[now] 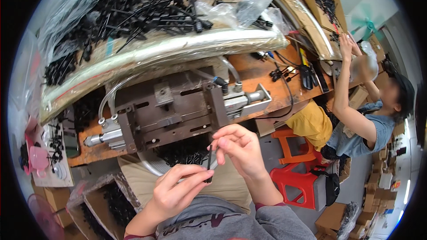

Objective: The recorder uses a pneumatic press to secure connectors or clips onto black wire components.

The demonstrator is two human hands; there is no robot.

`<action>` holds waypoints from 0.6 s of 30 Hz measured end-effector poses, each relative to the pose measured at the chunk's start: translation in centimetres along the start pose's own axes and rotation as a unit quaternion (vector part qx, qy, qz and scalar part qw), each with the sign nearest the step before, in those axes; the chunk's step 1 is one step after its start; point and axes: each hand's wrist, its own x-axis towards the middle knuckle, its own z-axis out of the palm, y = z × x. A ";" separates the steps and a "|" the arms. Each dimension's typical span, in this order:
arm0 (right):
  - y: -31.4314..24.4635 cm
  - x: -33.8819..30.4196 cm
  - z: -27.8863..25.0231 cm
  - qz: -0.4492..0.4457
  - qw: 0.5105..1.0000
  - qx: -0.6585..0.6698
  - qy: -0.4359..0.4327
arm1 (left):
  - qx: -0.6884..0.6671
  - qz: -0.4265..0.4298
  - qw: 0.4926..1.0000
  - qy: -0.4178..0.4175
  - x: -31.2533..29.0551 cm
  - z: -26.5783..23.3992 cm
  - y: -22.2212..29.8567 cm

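Note:
Above my lap, a thin black plastic rod (210, 159) stands nearly upright between my hands, with a thicker lower end. The fingertips of my left hand (175, 192) pinch that lower end. My right hand (240, 153) has its thumb and fingers curled around the upper end; exactly how they touch it is partly hidden. Just beyond my hands sits a brown metal fixture (187, 118) with a pneumatic cylinder (113, 138) at its left side and another cylinder (240, 100) at its right. Between my knees lies a heap of black parts (187, 153).
A large carton lined with clear plastic film (240, 40), full of black rods (155, 0), stands behind the fixture. Pliers (306, 76) rest on the wooden bench (278, 95). At the right a co-worker (360, 120) sits near red and orange stools (291, 184). Open boxes (104, 209) stand lower left.

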 end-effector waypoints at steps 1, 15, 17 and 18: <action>0.1 0.1 0.1 -0.010 1.000 -0.009 -0.010 | -0.005 0.007 1.000 -0.001 -0.2 0.0 -0.3; 0.8 1.0 2.1 -0.032 0.998 -0.052 -0.020 | 0.016 0.062 0.997 -0.039 -1.3 -0.9 -1.7; 1.0 1.0 2.3 -0.034 0.998 -0.055 -0.022 | 0.014 0.062 0.997 -0.044 -1.3 -1.1 -1.7; 1.0 1.0 2.3 -0.040 0.997 -0.065 -0.024 | 0.011 0.062 0.997 -0.050 -1.2 -1.3 -1.6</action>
